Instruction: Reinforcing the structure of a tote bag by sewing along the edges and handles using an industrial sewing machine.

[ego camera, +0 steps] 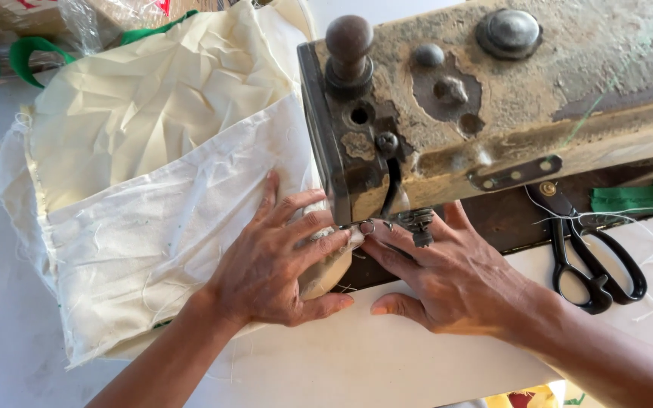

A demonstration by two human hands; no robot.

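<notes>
A pile of cream cloth [153,174] lies across the white table [341,363], its near edge drawn under the needle of the worn sewing machine [493,98]. The left hand [277,264] rests flat on it with fingers spread, seemingly to keep it smooth. The right hand [447,276], fingers extended and pressed down, steadies the edge by the needle; black scissors [591,257] lie within reach to its right.

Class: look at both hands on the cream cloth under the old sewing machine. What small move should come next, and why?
Probably ease the cream cloth toward the needle: the left hand lies flat on it, the right hand has its fingertips at the presser foot, and the fold sits right there.
</notes>
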